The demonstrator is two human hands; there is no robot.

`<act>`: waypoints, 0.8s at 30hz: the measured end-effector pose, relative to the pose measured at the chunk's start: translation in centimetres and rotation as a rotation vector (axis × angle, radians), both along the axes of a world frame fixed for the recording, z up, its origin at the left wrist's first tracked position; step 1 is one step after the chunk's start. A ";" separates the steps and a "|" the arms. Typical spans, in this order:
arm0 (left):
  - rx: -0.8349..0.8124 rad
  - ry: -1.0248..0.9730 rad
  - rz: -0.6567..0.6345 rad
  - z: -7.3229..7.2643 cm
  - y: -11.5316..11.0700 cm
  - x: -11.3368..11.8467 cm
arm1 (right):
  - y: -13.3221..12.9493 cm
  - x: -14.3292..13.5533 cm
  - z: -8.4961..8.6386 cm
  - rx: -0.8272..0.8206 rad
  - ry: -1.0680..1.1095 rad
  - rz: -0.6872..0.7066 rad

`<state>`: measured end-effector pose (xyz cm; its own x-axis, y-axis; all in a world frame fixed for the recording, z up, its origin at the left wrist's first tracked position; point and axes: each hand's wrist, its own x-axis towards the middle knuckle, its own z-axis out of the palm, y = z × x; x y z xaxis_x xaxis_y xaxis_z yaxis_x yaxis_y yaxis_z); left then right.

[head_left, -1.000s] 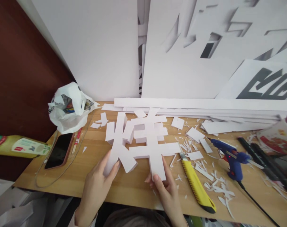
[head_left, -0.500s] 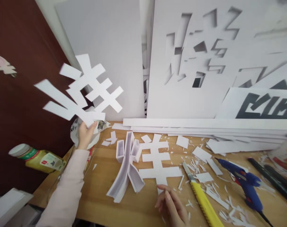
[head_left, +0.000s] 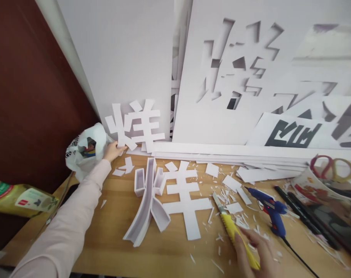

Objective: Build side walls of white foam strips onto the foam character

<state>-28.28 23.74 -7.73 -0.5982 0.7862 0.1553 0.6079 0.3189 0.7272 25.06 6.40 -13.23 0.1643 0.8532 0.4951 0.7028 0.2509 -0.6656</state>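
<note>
My left hand (head_left: 114,151) has its fingers closed at the lower left of a white cut-out character (head_left: 146,125), which stands against the tall white board. Over the handle of a yellow utility knife (head_left: 229,227) lies my right hand (head_left: 258,251), thumb and forefinger on either side of it; the knife rests on the table. Between the hands sits a raised white foam-board shape with side walls (head_left: 150,200). Flat beside it, touching or nearly touching, is a white cut-out with several crossbars (head_left: 185,189).
A blue glue gun (head_left: 269,208), black pens (head_left: 302,220) and a tub with scissors (head_left: 317,185) are at the right. White scraps (head_left: 232,183) litter the wooden table (head_left: 106,239). A plastic bag (head_left: 87,148) and a bottle (head_left: 27,199) stand left; cut boards (head_left: 204,123) lean behind.
My left hand has lowered the cut-out character from the air to the foot of the back board. My right hand has moved right, from the flat cut-out to the knife.
</note>
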 end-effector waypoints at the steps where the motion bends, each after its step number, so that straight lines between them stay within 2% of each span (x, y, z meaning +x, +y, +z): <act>1: -0.015 0.036 0.024 -0.2 0.1 0.1 | 0.5 1.2 -0.3 0.022 -0.125 -0.028; 3: -0.026 0.108 0.070 -0.4 0.2 0.9 | 1.4 2.9 -1.3 -0.073 -0.313 -0.145; 5: -0.008 0.181 0.131 -0.1 -0.2 2.2 | 1.7 3.9 -2.4 -0.217 -0.401 -0.198; 8: 0.059 0.287 0.228 1.3 -1.7 5.0 | 1.8 4.3 -3.5 -0.350 -0.431 -0.129; 10: 0.094 0.335 0.193 2.9 -3.4 7.3 | 1.7 4.1 -3.6 -0.335 -0.447 -0.086; 12: 0.082 0.348 -0.012 4.9 -5.4 9.7 | 1.6 3.7 -3.3 -0.259 -0.474 -0.098; 13: 0.053 0.338 -0.189 5.7 -6.5 11.0 | 1.5 3.5 -3.1 -0.212 -0.480 -0.116; 14: -0.008 0.319 -0.475 6.5 -7.4 12.2 | 1.4 3.3 -2.8 -0.166 -0.475 -0.144; 15: -0.081 0.317 -0.697 7.0 -8.2 13.4 | 1.4 3.2 -2.4 -0.126 -0.457 -0.171; 16: -0.156 0.344 -0.846 7.2 -8.8 14.5 | 1.3 3.1 -2.1 -0.096 -0.425 -0.186; 17: -0.214 0.384 -0.940 7.3 -9.2 15.5 | 1.1 3.0 -1.8 -0.079 -0.381 -0.181; 20: -0.341 0.554 -1.024 6.5 -9.2 17.6 | 0.7 3.0 -0.8 -0.078 -0.215 -0.113; 24: -0.401 0.671 -1.078 6.1 -8.3 18.5 | -0.2 2.2 0.5 -0.138 0.039 -0.001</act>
